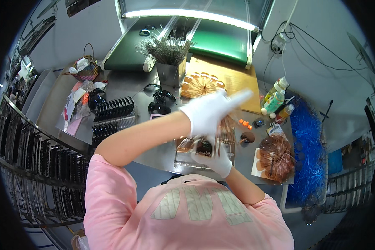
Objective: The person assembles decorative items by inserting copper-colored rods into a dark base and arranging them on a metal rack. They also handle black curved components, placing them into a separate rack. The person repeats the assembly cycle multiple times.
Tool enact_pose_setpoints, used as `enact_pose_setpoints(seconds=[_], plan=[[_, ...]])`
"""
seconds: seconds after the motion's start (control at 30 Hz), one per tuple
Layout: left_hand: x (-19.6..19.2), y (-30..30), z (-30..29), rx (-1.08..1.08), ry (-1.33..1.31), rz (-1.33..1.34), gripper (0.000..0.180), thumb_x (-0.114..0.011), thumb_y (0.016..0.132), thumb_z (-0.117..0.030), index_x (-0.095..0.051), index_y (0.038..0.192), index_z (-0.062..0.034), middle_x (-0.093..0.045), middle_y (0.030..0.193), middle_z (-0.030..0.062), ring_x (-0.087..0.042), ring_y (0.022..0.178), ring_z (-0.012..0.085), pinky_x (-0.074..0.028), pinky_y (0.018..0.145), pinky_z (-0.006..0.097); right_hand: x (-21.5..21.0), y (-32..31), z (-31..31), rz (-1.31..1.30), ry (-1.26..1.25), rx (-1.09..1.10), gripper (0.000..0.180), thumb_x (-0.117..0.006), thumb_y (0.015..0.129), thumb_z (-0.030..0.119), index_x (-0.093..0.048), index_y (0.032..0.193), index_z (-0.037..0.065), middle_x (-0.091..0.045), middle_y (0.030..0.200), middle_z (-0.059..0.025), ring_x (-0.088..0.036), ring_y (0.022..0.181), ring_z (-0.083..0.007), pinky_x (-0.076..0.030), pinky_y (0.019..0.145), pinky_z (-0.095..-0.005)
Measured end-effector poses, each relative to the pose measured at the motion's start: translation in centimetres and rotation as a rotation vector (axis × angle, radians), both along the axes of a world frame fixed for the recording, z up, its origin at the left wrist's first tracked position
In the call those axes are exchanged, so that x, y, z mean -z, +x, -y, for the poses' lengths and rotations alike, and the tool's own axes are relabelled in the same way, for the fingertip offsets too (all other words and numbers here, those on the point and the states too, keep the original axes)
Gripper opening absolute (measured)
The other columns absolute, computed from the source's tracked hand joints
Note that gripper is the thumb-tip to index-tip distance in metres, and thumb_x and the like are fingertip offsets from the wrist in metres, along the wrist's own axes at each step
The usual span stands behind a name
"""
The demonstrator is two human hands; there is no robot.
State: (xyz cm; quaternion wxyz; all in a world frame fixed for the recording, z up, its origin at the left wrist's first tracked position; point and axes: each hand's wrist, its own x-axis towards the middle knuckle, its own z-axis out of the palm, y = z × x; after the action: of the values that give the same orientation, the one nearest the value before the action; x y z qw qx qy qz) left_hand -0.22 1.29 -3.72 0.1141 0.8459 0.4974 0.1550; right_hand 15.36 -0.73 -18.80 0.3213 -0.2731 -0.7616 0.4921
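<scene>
My left hand [208,111], in a white glove, is raised over the middle of the bench. Its fingers point right and are smeared by motion; what lies under the palm is hidden. Below it, close to my body, my white-gloved right hand [218,161] is closed around brown sunglasses [204,146], one dark lens showing. A clear rack [196,165] stands under my hands, with brown frames [184,144] on it. Beyond my left hand, round brown lenses on thin stems [203,84] fan out on a yellow board [242,81].
Racks of black sunglasses [114,109] stand on the left, by loose black sunglasses [160,102]. A metal holder [168,74] of wire stems is in front of the green conveyor [218,43]. Bottles [275,102], orange bits [246,123], a brown lens bundle [275,157] and blue tinsel-like strands [306,154] lie right.
</scene>
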Motion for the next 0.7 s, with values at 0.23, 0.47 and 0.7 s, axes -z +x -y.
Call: enact_pose_setpoints(seconds=[0.23,0.47,0.7], plan=[[1.1,-1.1,-0.7,-0.099,0.114,0.343,0.116,-0.08,0.072,-0.018,-0.009,0.164,-0.0076,-0.057,0.124,0.031,-0.06,0.112,0.045,-0.048,0.101,0.043,0.6,1.1,-0.1,-0.583,-1.162,-0.367,0.042,-0.064,0.098,0.015,-0.053,0.138,0.005,-0.066,0.113,-0.004,-0.062,0.107,-0.0137,-0.05,0.093,-0.0289],[4.6,2.3,-1.3,-0.023,-0.16,-0.003,0.12,-0.085,0.071,-0.022,-0.009,0.163,-0.0153,-0.062,0.114,0.0321,-0.065,0.106,0.048,-0.053,0.09,0.048,4.8,0.0,-0.2,-0.315,-0.787,-0.317,0.043,-0.073,0.094,0.025,-0.058,0.13,0.007,-0.064,0.113,-0.0041,-0.065,0.1,-0.0175,-0.053,0.09,-0.0318],[6.2,0.0,-3.7,-0.108,-0.003,0.429,0.132,-0.09,0.066,-0.035,-0.007,0.161,0.0016,-0.059,0.121,0.0366,-0.061,0.112,0.0453,-0.046,0.1,0.044,5.4,2.3,-1.2,-0.468,-1.104,-0.05,0.063,-0.077,0.089,0.013,-0.05,0.145,0.009,-0.069,0.116,-0.0059,-0.069,0.103,-0.0197,-0.058,0.087,-0.0287]])
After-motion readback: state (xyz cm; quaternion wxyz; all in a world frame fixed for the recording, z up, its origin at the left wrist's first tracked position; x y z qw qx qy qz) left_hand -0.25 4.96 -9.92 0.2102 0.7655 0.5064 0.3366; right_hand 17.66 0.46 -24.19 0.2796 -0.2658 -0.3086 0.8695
